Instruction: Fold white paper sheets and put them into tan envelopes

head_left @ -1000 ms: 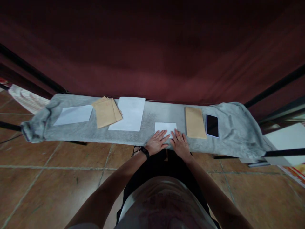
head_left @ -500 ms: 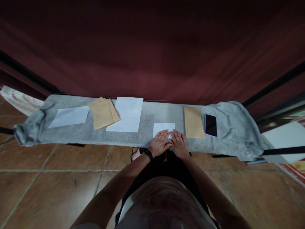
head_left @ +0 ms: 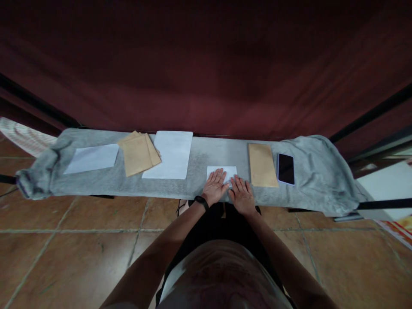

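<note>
A small white sheet of paper (head_left: 229, 170), seemingly folded, lies flat near the front edge of the grey cloth. Across its lower middle rests my left hand (head_left: 215, 187), palm down, fingers stretched out, with a dark band on the wrist. My right hand (head_left: 242, 195) lies flat at the paper's lower right corner, fingers spread and partly on it. Both hands are open, and they hide the paper's lower edge. Right of them is a stack of brown envelopes (head_left: 262, 165).
A phone (head_left: 286, 169) lies beyond the envelopes. To the left are large white sheets (head_left: 175, 154), a fanned pile of brown envelopes (head_left: 137, 154) and another white paper (head_left: 93, 158). Grey cloth (head_left: 212, 148) covers the narrow table. A dark red curtain (head_left: 206, 86) hangs behind.
My left hand has slid a little forward over the paper, away from my body. My right hand has stayed nearly in place, and the gap between the hands is slightly wider.
</note>
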A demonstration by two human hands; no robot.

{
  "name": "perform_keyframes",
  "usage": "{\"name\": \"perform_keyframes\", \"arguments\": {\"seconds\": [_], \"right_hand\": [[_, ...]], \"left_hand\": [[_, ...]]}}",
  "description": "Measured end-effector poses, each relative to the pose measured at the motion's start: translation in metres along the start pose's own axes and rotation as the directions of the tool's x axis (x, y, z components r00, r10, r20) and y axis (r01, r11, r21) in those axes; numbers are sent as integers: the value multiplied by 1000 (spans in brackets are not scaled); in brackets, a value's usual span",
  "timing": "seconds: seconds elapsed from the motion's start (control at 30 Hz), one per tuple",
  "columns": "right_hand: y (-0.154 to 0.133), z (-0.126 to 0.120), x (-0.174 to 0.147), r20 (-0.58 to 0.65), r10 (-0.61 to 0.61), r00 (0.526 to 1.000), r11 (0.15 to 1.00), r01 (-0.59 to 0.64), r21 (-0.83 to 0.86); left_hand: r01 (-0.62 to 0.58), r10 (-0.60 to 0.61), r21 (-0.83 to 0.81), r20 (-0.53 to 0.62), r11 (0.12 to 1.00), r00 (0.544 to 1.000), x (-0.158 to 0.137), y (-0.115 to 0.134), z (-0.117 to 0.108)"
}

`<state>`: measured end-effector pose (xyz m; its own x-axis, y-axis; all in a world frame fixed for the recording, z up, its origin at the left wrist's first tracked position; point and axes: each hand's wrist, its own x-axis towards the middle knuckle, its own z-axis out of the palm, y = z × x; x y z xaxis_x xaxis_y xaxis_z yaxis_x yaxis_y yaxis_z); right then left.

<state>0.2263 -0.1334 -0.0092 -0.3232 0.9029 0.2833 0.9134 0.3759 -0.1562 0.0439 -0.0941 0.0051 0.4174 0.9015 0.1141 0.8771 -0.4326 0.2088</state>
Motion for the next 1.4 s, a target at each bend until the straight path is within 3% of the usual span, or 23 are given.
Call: {"name": "perform_keyframes", "arguments": {"seconds": [0.13, 0.33, 0.83, 1.03, 1.2, 1.4], "right_hand": [[0, 1, 0, -17, 3, 1000, 1000, -3, 2], [0, -1, 0, -15, 0, 1000, 1000, 0, 8], [3, -1, 9, -1, 45, 999, 997, -45, 64], [-14, 7, 46, 46, -112, 993, 983, 104, 151], [-21, 18, 63, 78, -36, 996, 991, 26, 131], [-8, 17, 56, 76, 11, 997, 998, -16, 65]], "left_hand": [[-38, 38, -19, 12, 999, 999, 21, 9, 6], [-98, 100, -28, 73, 995, 992, 33, -2, 0], [-251, 250, 11, 53, 968, 967, -11, -10, -13], [-248, 245, 20, 95, 969, 965, -9, -10, -12], [-248, 246, 10, 85, 969, 965, -10, -10, -11], [-236, 235, 11, 72, 972, 969, -10, -12, -9]]}}
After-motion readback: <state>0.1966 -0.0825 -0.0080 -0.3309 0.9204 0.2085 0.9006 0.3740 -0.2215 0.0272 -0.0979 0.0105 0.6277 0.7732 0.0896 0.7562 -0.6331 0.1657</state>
